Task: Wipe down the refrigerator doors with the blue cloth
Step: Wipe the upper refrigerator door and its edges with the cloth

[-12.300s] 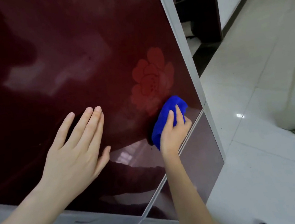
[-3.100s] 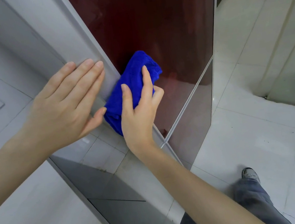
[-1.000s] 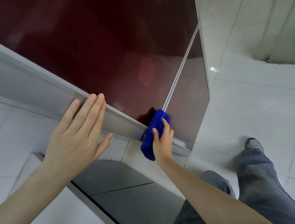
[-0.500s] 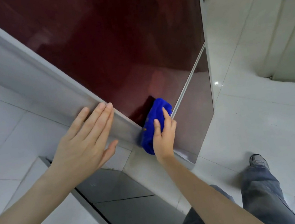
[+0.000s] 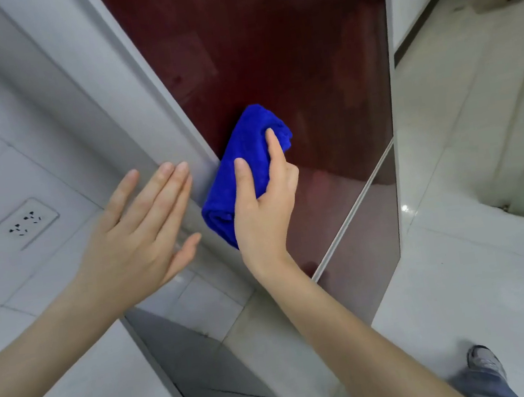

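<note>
Wiping along the edge of the dark red upper door [image 5: 282,44] is the step in hand here, as far as I can judge. The right hand [image 5: 265,208] has the blue cloth [image 5: 242,167] bunched into a fat roll, its fingers [image 5: 275,149] curled over it and the thumb hooked round the side, pressing it onto the glass. Taking the silver strip [image 5: 356,205] between the two doors as the reference: the cloth sits on the upper-door side of the strip, near it but not touching, right where the glass meets the grey side panel [image 5: 123,83]. The left hand [image 5: 137,229] is farther from the strip, fingers straight and close together, holding nothing. It looks laid flat on that side panel, bracing.

Tips for doing this bit well: a roll that thick only touches the glass along a narrow line, so I'd flatten it under the palm for wider contact. Overlap the strokes and run them parallel to the strip, then work down into the strip's groove, since grime probably collects there. The glossy surface will show streaks, so finish each pass in one direction. The lower door [image 5: 364,268], on the far side of the strip, needs the same treatment.
</note>
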